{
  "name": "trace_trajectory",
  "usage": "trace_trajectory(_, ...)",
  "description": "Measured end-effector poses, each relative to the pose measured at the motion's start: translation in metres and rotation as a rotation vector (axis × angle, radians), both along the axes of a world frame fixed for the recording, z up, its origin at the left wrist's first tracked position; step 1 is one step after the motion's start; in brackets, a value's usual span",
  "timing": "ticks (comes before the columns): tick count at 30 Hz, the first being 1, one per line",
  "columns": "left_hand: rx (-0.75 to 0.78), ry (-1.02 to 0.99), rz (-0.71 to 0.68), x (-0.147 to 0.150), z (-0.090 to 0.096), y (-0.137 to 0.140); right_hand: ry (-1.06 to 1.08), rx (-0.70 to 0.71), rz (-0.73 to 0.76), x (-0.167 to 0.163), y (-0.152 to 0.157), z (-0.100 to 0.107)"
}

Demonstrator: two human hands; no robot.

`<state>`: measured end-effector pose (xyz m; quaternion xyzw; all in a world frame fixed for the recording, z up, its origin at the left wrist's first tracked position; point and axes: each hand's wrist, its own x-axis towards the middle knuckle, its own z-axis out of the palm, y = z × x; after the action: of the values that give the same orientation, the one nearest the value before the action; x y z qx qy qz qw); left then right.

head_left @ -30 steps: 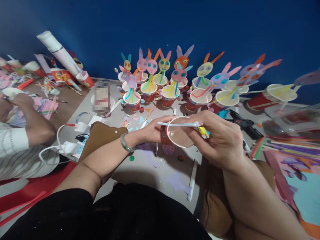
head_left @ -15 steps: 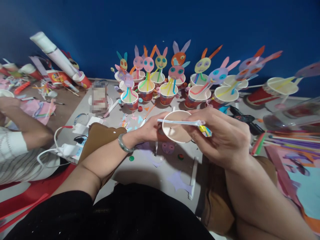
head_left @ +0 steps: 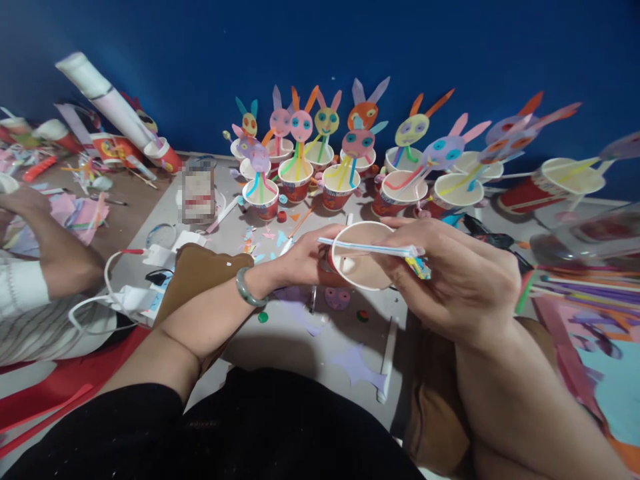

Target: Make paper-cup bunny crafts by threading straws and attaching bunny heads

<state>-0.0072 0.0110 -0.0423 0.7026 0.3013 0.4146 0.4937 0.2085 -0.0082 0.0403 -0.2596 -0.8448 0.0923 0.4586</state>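
Observation:
My left hand (head_left: 306, 261), a bangle on its wrist, is closed around the side of a paper cup (head_left: 367, 275) with its mouth turned up toward me. Across the rim lies a thin pale-blue and white straw (head_left: 357, 247), pinched at its right end by my right hand (head_left: 453, 277). Right-hand fingers also rest near the cup's right rim. A small yellow and blue piece (head_left: 419, 268) sticks out below those fingers; its kind is unclear. Under the cup, on the table, lie a purple paper face (head_left: 337, 298) and a purple paper scrap (head_left: 359, 369).
Several red cups with paper rabbit heads (head_left: 302, 125) on straws stand along the blue wall. A black glue gun (head_left: 487, 233) and loose coloured straws (head_left: 585, 288) lie at right. Left are a power strip (head_left: 145, 300), a phone-like blurred object (head_left: 199, 193) and another person's arm (head_left: 70, 247).
Both hands, the cup and the straw have shifted slightly right in view. The view itself has also moved a little. My grip looks the same.

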Motion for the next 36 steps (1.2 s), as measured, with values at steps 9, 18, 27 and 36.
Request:
trace_trajectory(9, 0.043, -0.006, 0.017, 0.000, -0.003, 0.002, 0.023, 0.051, -0.027, -0.003, -0.001, -0.001)
trace_trajectory(18, 0.026, -0.006, 0.007, 0.000, 0.000, -0.001, 0.003, 0.010, -0.031, -0.001, 0.000, -0.004)
trace_trajectory(27, 0.112, -0.049, 0.028, 0.001, -0.016, 0.002, 0.022, 0.015, 0.033, -0.001, 0.007, -0.007)
trace_trajectory(36, 0.061, -0.034, 0.042, 0.002, -0.012, 0.000, -0.060, 0.099, -0.056, 0.002, 0.007, -0.006)
